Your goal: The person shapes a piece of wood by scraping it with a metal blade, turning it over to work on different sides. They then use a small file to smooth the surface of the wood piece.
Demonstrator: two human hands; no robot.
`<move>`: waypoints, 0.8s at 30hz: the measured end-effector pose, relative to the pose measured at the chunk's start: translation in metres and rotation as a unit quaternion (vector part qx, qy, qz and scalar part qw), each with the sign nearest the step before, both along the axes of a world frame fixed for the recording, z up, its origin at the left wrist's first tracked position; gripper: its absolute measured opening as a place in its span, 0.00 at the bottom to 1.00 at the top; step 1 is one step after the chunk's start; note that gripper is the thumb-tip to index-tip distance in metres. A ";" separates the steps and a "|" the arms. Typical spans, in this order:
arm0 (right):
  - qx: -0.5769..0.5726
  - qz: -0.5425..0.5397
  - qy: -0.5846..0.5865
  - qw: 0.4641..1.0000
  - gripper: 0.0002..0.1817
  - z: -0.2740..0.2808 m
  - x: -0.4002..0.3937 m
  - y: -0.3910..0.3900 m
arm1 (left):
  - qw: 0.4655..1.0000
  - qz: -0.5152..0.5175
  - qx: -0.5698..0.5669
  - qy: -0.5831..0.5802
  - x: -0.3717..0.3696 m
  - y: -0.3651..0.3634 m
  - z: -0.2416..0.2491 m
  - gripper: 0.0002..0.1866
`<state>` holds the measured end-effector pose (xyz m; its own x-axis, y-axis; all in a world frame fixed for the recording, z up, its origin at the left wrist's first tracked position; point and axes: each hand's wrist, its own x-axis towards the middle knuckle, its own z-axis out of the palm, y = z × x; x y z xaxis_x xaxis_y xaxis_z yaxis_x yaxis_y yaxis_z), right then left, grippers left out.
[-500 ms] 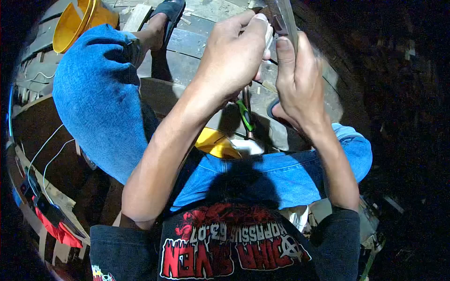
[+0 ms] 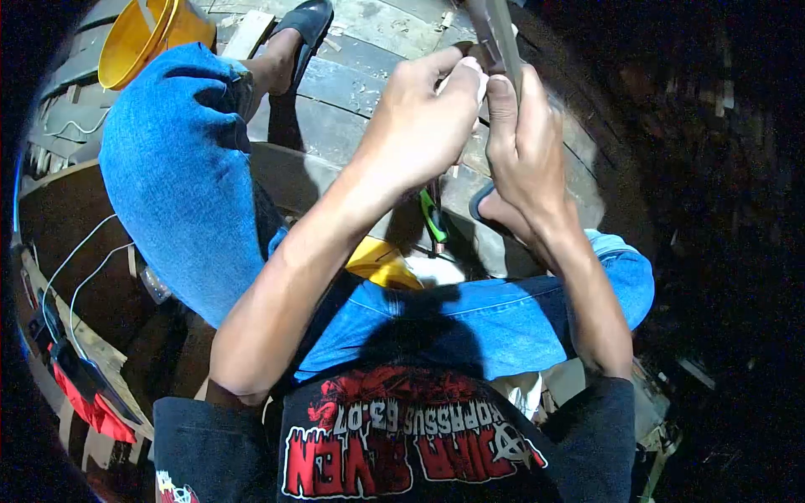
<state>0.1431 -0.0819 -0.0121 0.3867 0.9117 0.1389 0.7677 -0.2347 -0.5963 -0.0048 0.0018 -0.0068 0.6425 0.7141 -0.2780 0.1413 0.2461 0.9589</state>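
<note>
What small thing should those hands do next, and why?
Perhaps ease the left hand slightly away from the right hand: the right hand grips a long flat piece, and the left sits close beside its thumb, leaving little room. Whether the left pinches anything is unclear.

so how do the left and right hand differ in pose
The left hand is curled, seemingly pinching a pale piece; the right hand has its thumb and index finger extended along a long flat strip. The left forearm slants rightward up the picture, the right forearm leftward. Both hands are bare and close together.
</note>
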 end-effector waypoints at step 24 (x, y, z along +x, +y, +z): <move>0.129 -0.098 0.221 0.962 0.17 0.089 0.060 0.006 | 0.994 0.022 0.099 -0.037 -0.004 -0.005 0.058 0.16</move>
<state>0.2030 -0.0758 0.0765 0.6205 0.7728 0.1332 0.3812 -0.1489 -0.9124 -0.0086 -0.0033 0.0508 0.6221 0.7786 -0.0826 0.0622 0.0560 0.9965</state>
